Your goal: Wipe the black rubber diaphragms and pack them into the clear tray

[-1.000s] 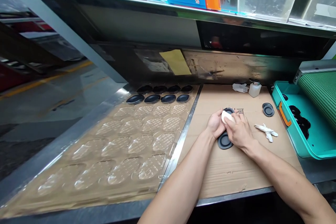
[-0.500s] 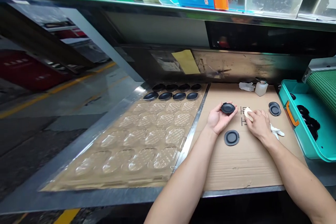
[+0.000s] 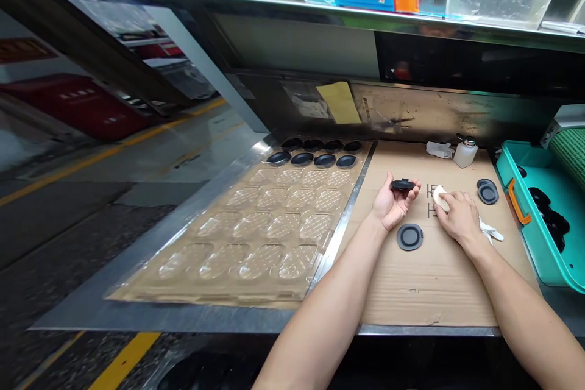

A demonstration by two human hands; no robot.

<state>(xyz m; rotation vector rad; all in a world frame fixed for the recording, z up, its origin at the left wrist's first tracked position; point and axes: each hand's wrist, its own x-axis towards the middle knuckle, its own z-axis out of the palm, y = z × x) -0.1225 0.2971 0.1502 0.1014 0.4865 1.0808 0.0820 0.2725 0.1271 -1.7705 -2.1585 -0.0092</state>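
Observation:
My left hand [image 3: 393, 206], palm up, grips a black oval plastic part [image 3: 402, 184] by its edges between thumb and fingers; the part is seen nearly edge-on. To its right, my right hand [image 3: 460, 216] holds a cream-coloured pad [image 3: 440, 197], low over the cardboard [image 3: 439, 286]. A grey-black oval part [image 3: 410, 236] lies flat below my left hand. Beyond my right hand, two similar parts [image 3: 487, 192] overlap each other. Partly behind my right wrist lies a crumpled white cloth or glove [image 3: 492, 231].
A clear blister tray [image 3: 256, 234] spreads to the left, with several black parts [image 3: 301, 159] in its far rows. A teal bin [image 3: 525, 244] with black parts stands at right. At the back are a pump bottle [image 3: 465, 152] and white tissue [image 3: 439, 149]. A shelf edge [image 3: 292, 3] crosses above.
My left hand has tilted the black part from showing its face to nearly edge-on, and its fingers have curled more around it. The whole view has swung left. The right hand still holds the pad.

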